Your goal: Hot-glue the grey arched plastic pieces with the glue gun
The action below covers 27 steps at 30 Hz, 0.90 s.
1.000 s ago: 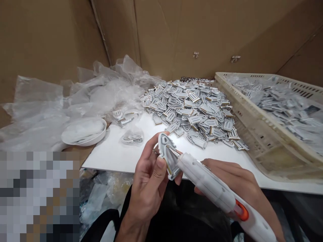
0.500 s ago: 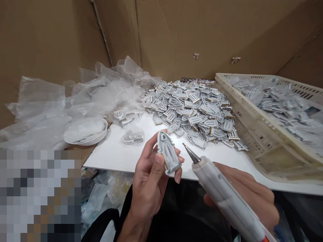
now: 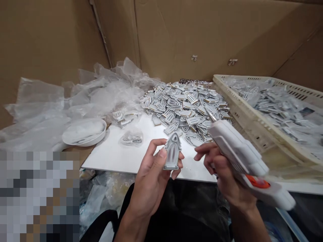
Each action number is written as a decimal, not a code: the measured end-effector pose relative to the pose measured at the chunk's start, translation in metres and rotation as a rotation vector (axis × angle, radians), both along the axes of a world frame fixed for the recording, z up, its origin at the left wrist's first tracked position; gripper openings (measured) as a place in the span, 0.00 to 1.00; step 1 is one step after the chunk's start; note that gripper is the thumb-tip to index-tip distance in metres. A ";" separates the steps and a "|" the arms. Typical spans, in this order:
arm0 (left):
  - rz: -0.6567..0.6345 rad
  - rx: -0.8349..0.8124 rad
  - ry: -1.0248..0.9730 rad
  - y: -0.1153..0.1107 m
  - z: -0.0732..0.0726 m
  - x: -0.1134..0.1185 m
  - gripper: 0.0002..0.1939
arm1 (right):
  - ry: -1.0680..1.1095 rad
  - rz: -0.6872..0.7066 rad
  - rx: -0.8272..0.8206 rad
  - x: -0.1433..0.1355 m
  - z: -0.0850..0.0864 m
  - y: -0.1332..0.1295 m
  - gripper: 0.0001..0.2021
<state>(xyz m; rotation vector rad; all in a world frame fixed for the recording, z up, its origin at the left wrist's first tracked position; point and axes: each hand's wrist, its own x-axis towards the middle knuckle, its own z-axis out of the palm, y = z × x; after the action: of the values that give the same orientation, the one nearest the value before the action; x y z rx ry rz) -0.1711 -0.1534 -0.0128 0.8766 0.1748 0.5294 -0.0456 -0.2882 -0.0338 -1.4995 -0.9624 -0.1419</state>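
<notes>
My left hand [image 3: 152, 174] is closed around a small grey, arch-shaped piece [image 3: 172, 153] with raised outlines, held upright between thumb and fingers above the table's front edge. In my right hand [image 3: 224, 174] is a white glue gun [image 3: 237, 148] with a metal nozzle and an orange-red patch near its rear. Its nozzle points up and left, away from the held piece. Beyond both hands lies a heap of similar grey arch-shaped pieces [image 3: 174, 107], some with gold-brown edges.
A cream plastic crate [image 3: 242, 131] of bagged pieces stands at the right. Clear plastic bags [image 3: 108, 90] pile up at the left, beside a white bowl [image 3: 84, 143]. One small bag of pieces [image 3: 131, 138] lies on the white tabletop [image 3: 111, 158]. Cardboard walls [image 3: 164, 37] enclose the back.
The glue gun has swung up and right, its nozzle turning away from the piece, and its side now shows. My left hand has turned the piece more upright and moved it slightly right.
</notes>
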 end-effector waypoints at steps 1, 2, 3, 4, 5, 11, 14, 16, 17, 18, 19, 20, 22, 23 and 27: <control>-0.027 0.031 0.020 0.000 0.000 0.000 0.11 | 0.019 -0.016 -0.039 0.000 0.004 0.005 0.16; -0.057 0.062 0.038 0.001 0.001 0.001 0.11 | 0.033 -0.021 -0.065 -0.001 0.009 0.009 0.14; -0.085 0.092 0.054 0.001 0.001 0.001 0.11 | 0.044 -0.016 -0.069 -0.001 0.014 0.013 0.12; -0.109 0.119 0.071 0.001 0.001 0.001 0.11 | 0.049 -0.007 -0.060 -0.002 0.018 0.016 0.11; -0.132 0.142 0.091 0.001 0.001 0.002 0.12 | 0.054 0.005 -0.043 -0.003 0.023 0.019 0.10; -0.202 0.226 0.148 0.004 0.002 0.001 0.15 | 0.102 0.090 -0.097 0.001 0.034 0.023 0.17; -0.243 0.262 0.118 0.008 0.001 -0.003 0.17 | 0.164 0.088 -0.098 0.005 0.026 0.021 0.18; -0.246 0.320 0.092 0.009 -0.001 -0.005 0.22 | 0.175 0.052 -0.082 0.007 0.020 0.021 0.19; -0.234 0.343 0.077 0.009 -0.003 -0.005 0.24 | 0.179 0.040 -0.078 0.008 0.017 0.021 0.19; -0.219 0.354 0.059 0.008 -0.005 -0.005 0.25 | 0.184 0.035 -0.070 0.008 0.015 0.021 0.19; -0.200 0.351 0.027 0.007 -0.007 -0.004 0.24 | 0.191 0.038 -0.064 0.008 0.013 0.022 0.19; -0.186 0.342 -0.010 0.006 -0.010 -0.003 0.23 | 0.201 0.048 -0.060 0.007 0.011 0.022 0.20; -0.162 0.320 -0.092 0.004 -0.015 0.002 0.19 | 0.228 0.079 -0.051 0.005 0.009 0.022 0.20; -0.143 0.306 -0.126 0.003 -0.017 0.004 0.18 | 0.245 0.095 -0.049 0.004 0.009 0.021 0.20; 0.005 0.260 -0.159 0.004 -0.016 0.007 0.14 | 0.318 0.142 -0.016 0.000 0.014 0.022 0.18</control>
<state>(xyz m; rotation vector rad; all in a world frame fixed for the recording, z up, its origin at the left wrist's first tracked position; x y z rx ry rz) -0.1638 -0.1497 -0.0293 1.0822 -0.0382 0.6325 -0.0456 -0.2663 -0.0200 -1.4113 -0.8088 0.2021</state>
